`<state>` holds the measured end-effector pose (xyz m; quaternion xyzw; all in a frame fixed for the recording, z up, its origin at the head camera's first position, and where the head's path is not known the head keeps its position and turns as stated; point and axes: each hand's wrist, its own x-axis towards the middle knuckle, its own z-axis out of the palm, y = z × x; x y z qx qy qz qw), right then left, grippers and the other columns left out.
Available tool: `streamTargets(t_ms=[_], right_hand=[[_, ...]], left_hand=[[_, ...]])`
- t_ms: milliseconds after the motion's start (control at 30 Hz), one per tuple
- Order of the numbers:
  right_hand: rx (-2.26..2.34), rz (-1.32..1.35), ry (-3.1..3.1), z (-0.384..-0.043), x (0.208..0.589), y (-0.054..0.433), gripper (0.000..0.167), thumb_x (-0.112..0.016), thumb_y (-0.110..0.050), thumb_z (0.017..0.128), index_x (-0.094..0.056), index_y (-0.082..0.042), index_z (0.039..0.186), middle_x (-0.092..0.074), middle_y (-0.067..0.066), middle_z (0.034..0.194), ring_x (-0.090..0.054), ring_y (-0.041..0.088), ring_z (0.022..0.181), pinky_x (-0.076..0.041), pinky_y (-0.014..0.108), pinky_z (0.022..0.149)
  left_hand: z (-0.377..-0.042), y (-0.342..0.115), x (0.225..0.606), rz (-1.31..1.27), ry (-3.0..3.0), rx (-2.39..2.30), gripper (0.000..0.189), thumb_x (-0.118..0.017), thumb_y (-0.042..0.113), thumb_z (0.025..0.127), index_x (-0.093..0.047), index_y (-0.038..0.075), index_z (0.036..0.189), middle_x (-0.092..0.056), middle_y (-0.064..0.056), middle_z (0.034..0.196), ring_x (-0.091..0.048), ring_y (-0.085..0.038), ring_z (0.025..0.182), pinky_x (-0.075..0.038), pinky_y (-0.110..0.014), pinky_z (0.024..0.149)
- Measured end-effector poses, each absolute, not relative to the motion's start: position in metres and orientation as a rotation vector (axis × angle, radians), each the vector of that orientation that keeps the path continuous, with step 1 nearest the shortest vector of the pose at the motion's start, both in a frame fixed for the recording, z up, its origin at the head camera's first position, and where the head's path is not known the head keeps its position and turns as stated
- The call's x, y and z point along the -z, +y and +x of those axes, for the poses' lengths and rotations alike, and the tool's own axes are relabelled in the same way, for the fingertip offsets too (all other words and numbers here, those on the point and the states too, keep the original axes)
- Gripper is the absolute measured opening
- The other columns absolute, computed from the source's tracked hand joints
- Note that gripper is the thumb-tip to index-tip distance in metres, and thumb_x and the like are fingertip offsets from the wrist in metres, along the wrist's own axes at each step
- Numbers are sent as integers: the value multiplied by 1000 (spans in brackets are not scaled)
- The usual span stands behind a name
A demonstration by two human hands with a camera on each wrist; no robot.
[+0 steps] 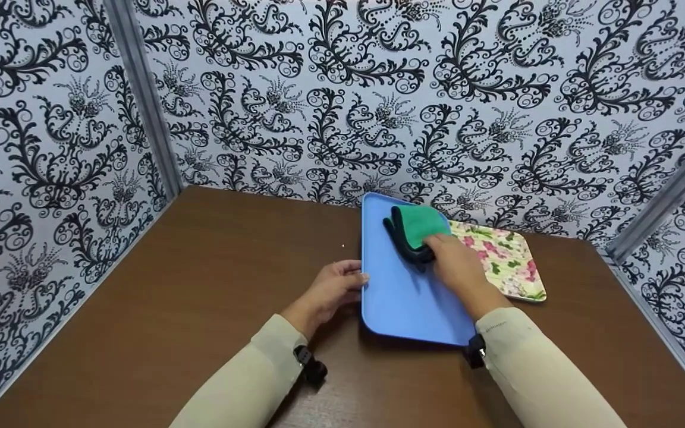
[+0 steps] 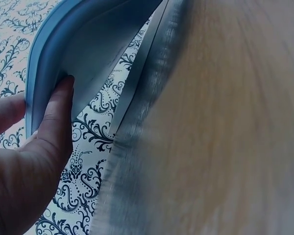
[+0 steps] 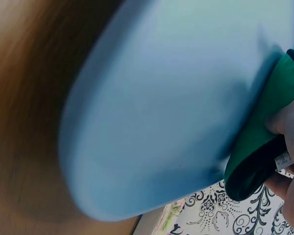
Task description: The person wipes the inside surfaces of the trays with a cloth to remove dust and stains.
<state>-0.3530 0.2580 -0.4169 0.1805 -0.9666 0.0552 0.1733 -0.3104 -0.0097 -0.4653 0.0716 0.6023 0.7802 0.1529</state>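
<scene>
A blue tray (image 1: 402, 297) is held tilted above the table, its left side raised. My left hand (image 1: 333, 288) grips its left rim, thumb on the inner side and fingers behind, as the left wrist view also shows around the tray edge (image 2: 36, 83). My right hand (image 1: 458, 267) holds a folded green cloth (image 1: 423, 223) with a dark edge against the tray's inner face. In the right wrist view the thumb lies on the green cloth (image 3: 264, 117), and a small white tag (image 3: 283, 160) shows by the fingers.
A floral tray (image 1: 512, 264) in cream, pink and green lies on the brown table (image 1: 247, 255) behind the blue tray, partly covered by it and my right arm. Patterned black-and-white walls (image 1: 366, 89) stand at the back and sides. A small white speck (image 1: 343, 245) is on the table.
</scene>
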Motion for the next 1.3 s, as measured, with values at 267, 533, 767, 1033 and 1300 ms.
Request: streamTargets(t_ms=[267,533,767,1033,1300], right_hand=[[-156,457,-2791,-350,420,256,50,-65,4,84,-68,-8,133,-70,18,129,-66,43,118,-55,59,98],[-248,533,-2742,-341,417,241,49,-65,7,80,-69,-5,128,-70,19,126,-65,43,118,-54,57,102],[-265,595,-2722,-331,418,226,50,-65,10,77,-71,-7,124,-71,14,124,-66,38,118,-56,55,99],[-256,736,-2625,-320,417,218,49,-64,14,75,-73,-8,118,-72,11,116,-67,36,112,-58,53,93],[-212,850,-2615,-317,417,224,51,-66,17,73,-74,-10,116,-72,10,119,-67,34,113,-56,50,100]], left_hand=[[-310,-9,465,213,1729,-2237,42,-65,8,100,-58,-6,139,-69,-6,104,-67,-13,86,-62,-35,88],[-311,-9,464,211,1721,-2245,40,-65,7,100,-59,-6,137,-70,-4,101,-69,-13,85,-62,-34,87],[-310,-11,466,194,1722,-2249,39,-65,7,100,-60,-5,137,-69,-3,99,-69,-14,86,-62,-34,86],[-311,-10,468,198,1707,-2276,44,-65,6,97,-56,-9,137,-65,-2,100,-65,-12,86,-60,-31,80],[-312,-10,467,205,1701,-2287,42,-64,5,98,-57,-9,136,-65,-1,99,-64,-12,85,-60,-30,79]])
